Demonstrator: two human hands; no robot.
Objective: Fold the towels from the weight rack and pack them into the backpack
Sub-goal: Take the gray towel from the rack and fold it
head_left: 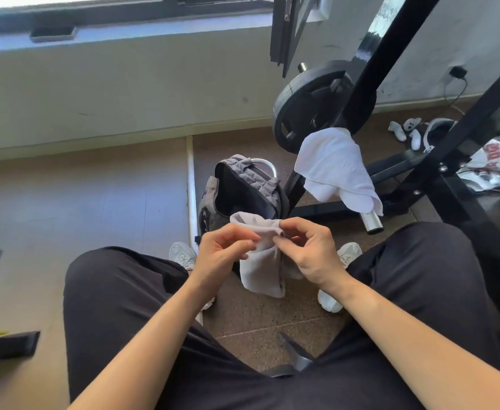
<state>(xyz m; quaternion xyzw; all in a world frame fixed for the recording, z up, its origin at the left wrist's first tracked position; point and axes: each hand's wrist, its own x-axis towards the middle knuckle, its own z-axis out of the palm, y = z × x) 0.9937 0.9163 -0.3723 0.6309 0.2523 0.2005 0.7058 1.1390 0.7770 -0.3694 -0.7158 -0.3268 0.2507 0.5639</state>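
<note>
— What are the hands doing?
— A seated person's left hand (225,250) pinches the top edge of a grey towel (262,270); the right hand (310,253) pinches it alongside, both close together, fingers curled.
— And around them?
— The open backpack (242,187) stands on the floor just behind. At right, a white towel (334,167) drapes over the weight rack (384,54).

A folded pale grey cloth towel (260,267) hangs, held by its top edge, before the unzipped grey fabric backpack (250,170) upright on the floor (95,202). A white terry towel (331,167) drapes over the black weight rack (370,87).
</note>
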